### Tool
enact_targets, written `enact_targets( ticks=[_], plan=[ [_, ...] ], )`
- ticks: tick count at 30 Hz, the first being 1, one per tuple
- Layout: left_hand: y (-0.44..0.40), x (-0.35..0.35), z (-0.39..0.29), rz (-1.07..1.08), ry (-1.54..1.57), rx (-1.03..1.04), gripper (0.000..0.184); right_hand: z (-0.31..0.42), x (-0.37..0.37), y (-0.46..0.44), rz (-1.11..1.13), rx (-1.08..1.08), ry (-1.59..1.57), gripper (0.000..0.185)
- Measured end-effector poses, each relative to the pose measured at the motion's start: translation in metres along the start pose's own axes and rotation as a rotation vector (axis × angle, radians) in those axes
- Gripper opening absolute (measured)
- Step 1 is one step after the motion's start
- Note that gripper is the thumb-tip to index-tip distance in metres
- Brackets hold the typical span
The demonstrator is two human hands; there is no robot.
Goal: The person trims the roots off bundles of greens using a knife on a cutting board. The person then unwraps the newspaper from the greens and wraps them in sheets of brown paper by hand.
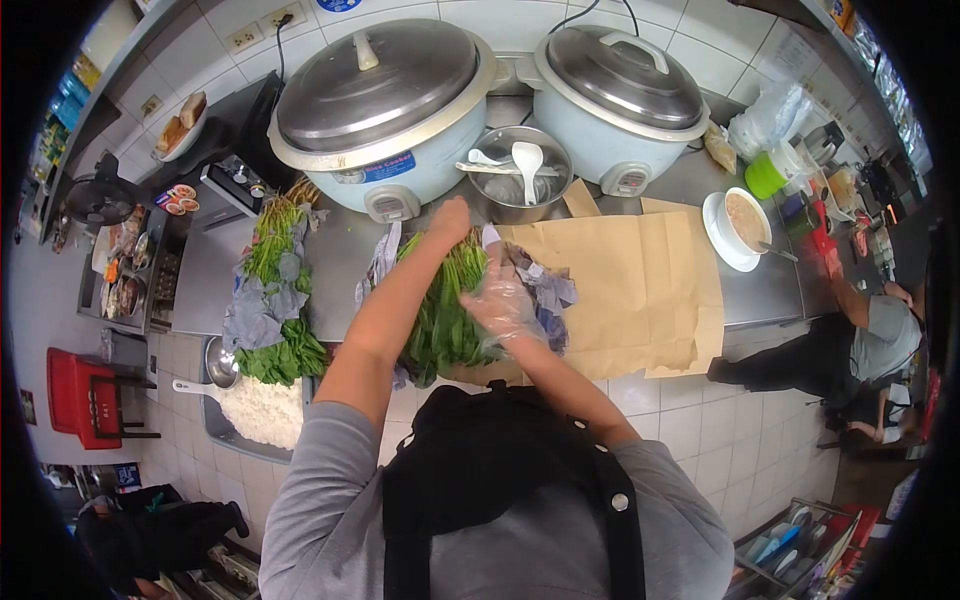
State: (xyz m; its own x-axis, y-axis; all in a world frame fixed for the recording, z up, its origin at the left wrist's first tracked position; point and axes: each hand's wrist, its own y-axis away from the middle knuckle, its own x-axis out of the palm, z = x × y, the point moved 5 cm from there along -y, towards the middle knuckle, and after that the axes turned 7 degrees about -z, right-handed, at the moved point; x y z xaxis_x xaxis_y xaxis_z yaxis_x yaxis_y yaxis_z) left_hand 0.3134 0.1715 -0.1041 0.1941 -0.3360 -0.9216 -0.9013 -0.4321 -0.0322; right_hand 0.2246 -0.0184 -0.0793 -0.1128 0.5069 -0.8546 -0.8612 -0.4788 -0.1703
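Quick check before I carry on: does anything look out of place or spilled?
The left greens bundle juts past the front of the counter, leaves near the rice tub; the brown paper overhangs too, creased. No spill stands out.

A large rice cooker (455,150) and a smaller rice cooker (590,140) stand lidded by the tiled wall (220,45); between their fronts, a steel pot (521,206) holds white utensils (530,165). Rightward, a filled white bowl (746,218) rests on a white plate (722,249).
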Motion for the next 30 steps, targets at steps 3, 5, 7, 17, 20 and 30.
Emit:
enact_targets(
  ticks=[3, 5, 7, 17, 20, 30],
  plan=[
    [-0.001, -0.012, -0.001, 0.033, -0.101, 0.025, 0.02, -0.014, -0.005, -0.01, 0.134, 0.017, -0.161, 0.107],
    [0.003, -0.021, 0.002, 0.099, -0.159, 0.089, 0.019, -0.016, -0.013, -0.012, 0.344, 0.145, -0.135, 0.107],
    [0.023, -0.045, -0.006, 0.029, 0.024, 0.336, 0.015, -0.016, -0.023, -0.014, 0.371, 0.132, -0.146, 0.104],
    [0.182, -0.049, 0.097, -0.739, 0.388, -0.208, 0.056, -0.006, -0.045, -0.004, 0.145, 0.004, -0.058, 0.09],
    [0.199, -0.037, 0.102, -0.659, 0.382, -0.243, 0.06, 0.023, -0.049, 0.003, -0.015, -0.035, -0.044, 0.094],
    [0.169, -0.031, 0.119, -0.446, 0.047, -0.209, 0.043, -0.02, -0.017, 0.001, 0.148, 0.213, -0.171, 0.119]
  ],
)
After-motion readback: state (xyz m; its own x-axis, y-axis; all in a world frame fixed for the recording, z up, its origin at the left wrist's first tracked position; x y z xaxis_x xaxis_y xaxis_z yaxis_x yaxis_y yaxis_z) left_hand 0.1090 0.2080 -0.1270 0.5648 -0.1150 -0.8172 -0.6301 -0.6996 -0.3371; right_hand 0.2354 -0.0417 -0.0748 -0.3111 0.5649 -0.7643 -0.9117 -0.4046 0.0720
